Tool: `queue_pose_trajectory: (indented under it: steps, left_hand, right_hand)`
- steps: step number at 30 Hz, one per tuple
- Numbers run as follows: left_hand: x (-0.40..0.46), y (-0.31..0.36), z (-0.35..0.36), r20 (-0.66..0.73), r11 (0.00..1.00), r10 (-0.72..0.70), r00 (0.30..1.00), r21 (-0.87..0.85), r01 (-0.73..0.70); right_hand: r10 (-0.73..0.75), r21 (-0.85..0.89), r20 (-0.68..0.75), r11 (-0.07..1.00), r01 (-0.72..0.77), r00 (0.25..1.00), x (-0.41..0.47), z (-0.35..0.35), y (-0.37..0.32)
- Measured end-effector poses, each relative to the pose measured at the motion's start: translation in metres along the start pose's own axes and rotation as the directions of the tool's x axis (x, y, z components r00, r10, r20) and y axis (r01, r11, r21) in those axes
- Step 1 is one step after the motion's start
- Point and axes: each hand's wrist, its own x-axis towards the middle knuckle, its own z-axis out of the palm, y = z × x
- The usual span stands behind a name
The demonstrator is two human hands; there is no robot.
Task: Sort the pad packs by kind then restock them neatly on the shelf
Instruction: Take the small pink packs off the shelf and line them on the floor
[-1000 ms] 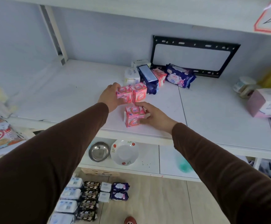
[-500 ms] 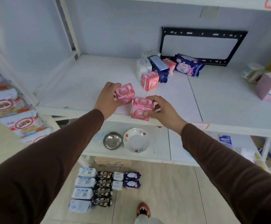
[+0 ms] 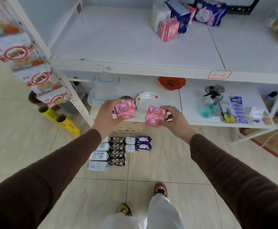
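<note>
Each hand's grip grasped one pink pad pack, left hand (image 3: pixel 106 115) on pack (image 3: pixel 124 107), right hand (image 3: pixel 174 120) on pack (image 3: pixel 155 116), held above the sorted floor rows (image 3: pixel 116 151), where seemingly fingertip-only holds risked a drop scattering them.

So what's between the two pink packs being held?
In the head view, nothing joins the left pink pack and right pink pack; through the gap shows a white flowered plate on the lower shelf.
</note>
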Motion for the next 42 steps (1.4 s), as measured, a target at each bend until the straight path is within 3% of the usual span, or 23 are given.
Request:
queue_pose_trajectory:
  steps: [11,23,28,42]
  left_hand:
    - [-0.036,-0.059,0.145,0.165,0.975,-0.224,0.96,0.039,0.221]
    - [-0.023,-0.112,0.346,0.169,0.914,-0.403,0.9,0.125,0.386]
    - [-0.009,-0.161,0.42,0.23,0.911,-0.41,0.882,0.146,0.386]
    - [0.05,-0.333,0.595,0.308,0.892,-0.218,0.926,0.448,0.061]
  right_hand:
    - [0.258,-0.062,0.06,0.965,-0.255,0.964,-0.003,0.022,0.147]
    - [0.291,-0.123,0.129,0.953,-0.276,0.948,0.032,0.031,0.33]
    - [0.317,-0.158,0.124,0.942,-0.297,0.94,0.057,0.064,0.409]
    - [0.303,-0.196,0.118,0.94,-0.277,0.945,0.147,0.197,0.603]
